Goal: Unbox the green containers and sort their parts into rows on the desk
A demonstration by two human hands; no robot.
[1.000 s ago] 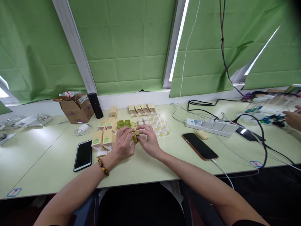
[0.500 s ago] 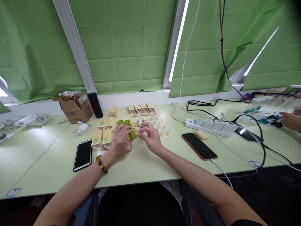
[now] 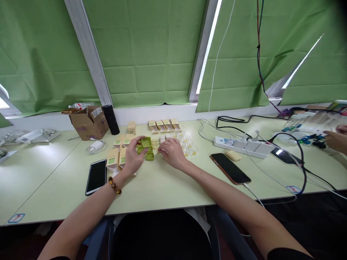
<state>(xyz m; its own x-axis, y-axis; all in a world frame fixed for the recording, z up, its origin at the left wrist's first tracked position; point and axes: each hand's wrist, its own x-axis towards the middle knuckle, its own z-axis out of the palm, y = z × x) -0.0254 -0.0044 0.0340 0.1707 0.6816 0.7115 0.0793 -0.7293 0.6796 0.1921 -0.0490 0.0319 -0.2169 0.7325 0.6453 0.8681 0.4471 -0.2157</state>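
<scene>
My left hand [image 3: 135,156] is closed around a small olive-green plastic case [image 3: 146,142], its hollow inside facing me. Other green cases [image 3: 149,156] sit just below it on the table. My right hand [image 3: 172,153] is bent low over the table, fingertips together beside small yellow pieces [image 3: 154,142] laid in rows; whatever it pinches is too small to make out. Behind its knuckles are whitish rolls [image 3: 162,139], partly hidden. Several clear cups with yellow bits [image 3: 192,149] stand to its right. Cream cartons with green windows [image 3: 112,159] stand left of my left hand.
More cartons [image 3: 164,126] line the back. A white phone [image 3: 96,177] lies left, a dark phone [image 3: 230,168] right, beside a power strip [image 3: 242,145] with trailing cables. A cardboard box [image 3: 89,124] and black cylinder [image 3: 110,120] stand back left. Another person's hand [image 3: 336,141] is far right.
My hands have drawn apart from the green piece they were both at. My left hand has turned the case up, and my right hand has gone down to the small yellow pieces.
</scene>
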